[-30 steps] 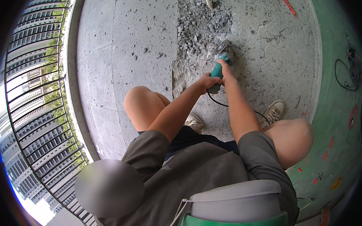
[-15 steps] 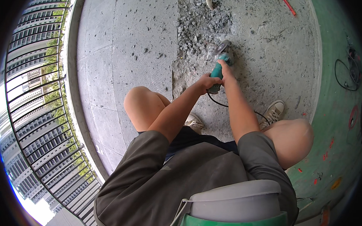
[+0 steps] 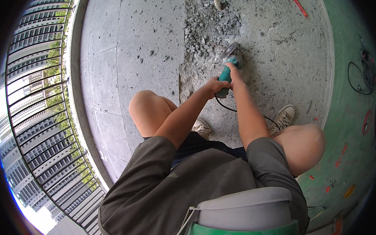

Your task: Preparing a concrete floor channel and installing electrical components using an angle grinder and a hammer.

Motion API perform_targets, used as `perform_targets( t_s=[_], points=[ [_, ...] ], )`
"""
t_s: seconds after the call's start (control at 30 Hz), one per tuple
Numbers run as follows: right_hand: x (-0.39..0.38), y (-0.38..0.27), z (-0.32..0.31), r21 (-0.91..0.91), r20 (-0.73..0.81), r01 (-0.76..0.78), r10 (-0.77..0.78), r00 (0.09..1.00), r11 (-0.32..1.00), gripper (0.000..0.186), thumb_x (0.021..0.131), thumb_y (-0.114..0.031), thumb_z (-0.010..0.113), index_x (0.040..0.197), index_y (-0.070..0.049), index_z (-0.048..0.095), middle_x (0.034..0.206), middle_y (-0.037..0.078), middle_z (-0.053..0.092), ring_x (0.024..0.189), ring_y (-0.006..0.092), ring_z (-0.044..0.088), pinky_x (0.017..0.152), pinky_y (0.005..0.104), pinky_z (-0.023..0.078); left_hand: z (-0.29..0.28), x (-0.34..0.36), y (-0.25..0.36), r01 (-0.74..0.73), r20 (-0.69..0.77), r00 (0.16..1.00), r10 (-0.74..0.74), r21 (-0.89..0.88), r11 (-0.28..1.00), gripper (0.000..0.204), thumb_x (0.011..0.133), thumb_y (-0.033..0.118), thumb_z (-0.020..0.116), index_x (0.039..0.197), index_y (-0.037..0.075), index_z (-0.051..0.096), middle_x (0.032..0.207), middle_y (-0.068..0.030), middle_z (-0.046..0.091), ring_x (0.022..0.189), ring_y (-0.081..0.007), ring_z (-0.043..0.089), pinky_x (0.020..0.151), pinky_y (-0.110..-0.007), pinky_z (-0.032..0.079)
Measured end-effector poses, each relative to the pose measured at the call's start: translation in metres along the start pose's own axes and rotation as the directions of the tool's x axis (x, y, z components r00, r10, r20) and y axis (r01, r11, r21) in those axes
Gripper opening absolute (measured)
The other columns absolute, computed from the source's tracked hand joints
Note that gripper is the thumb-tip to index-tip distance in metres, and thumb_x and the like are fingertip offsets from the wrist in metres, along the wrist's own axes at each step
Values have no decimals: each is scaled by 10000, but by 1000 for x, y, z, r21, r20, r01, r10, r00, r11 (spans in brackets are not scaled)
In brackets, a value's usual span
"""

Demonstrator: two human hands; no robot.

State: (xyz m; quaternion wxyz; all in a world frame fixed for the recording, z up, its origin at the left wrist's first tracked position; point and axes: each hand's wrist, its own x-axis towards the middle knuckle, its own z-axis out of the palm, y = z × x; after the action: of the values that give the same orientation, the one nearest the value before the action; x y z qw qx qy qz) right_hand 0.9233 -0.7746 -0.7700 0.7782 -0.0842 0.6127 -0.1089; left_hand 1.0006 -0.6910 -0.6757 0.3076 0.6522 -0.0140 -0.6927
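A teal angle grinder [image 3: 225,79] with a disc [image 3: 230,49] at its front end rests at or just above rough, broken concrete [image 3: 200,47] strewn with grey chips. My left hand [image 3: 217,85] is closed round the rear of its body. My right hand [image 3: 234,77] grips it further forward, thumb along the top. A black cord [image 3: 227,106] runs from the rear of the grinder toward my right shoe [image 3: 283,121]. Both my knees are bent, one either side of my forearms. Whether the disc is spinning I cannot tell.
A pale pipe or stick [image 3: 217,2] and a red bar [image 3: 299,6] lie at the top. A green wall or panel [image 3: 341,114] with coiled cable [image 3: 359,78] is on the right. A concrete kerb [image 3: 75,68] and black railing [image 3: 35,112] run along the left, with buildings beyond.
A blurred round patch at the lower left, seen a second ago, is gone. My hands and the grinder show no visible movement.
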Motion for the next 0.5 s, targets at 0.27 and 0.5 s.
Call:
perform_targets(
  t_s=[0.27, 0.5],
  points=[
    [24, 8, -5, 26, 51, -13, 11, 999, 1000, 696, 622, -370, 747, 1137, 34, 509, 1048, 137, 546, 847, 254, 582, 715, 403, 496, 0, 0, 0, -7, -3, 1000, 7, -1, 1000, 407, 733, 125, 687, 1077, 5, 507, 895, -116, 606, 667, -227, 630, 579, -374, 552],
    [14, 5, -3, 32, 10, -4, 4, 1000, 999, 688, 622, -369, 747, 1130, 31, 512, 1043, 131, 544, 841, 253, 583, 711, 405, 499, 0, 0, -1, -2, -11, 1000, 2, 8, 1000, 380, 736, 131, 685, 1061, 14, 526, 886, -107, 608, 659, -221, 628, 571, -368, 549]
  ],
)
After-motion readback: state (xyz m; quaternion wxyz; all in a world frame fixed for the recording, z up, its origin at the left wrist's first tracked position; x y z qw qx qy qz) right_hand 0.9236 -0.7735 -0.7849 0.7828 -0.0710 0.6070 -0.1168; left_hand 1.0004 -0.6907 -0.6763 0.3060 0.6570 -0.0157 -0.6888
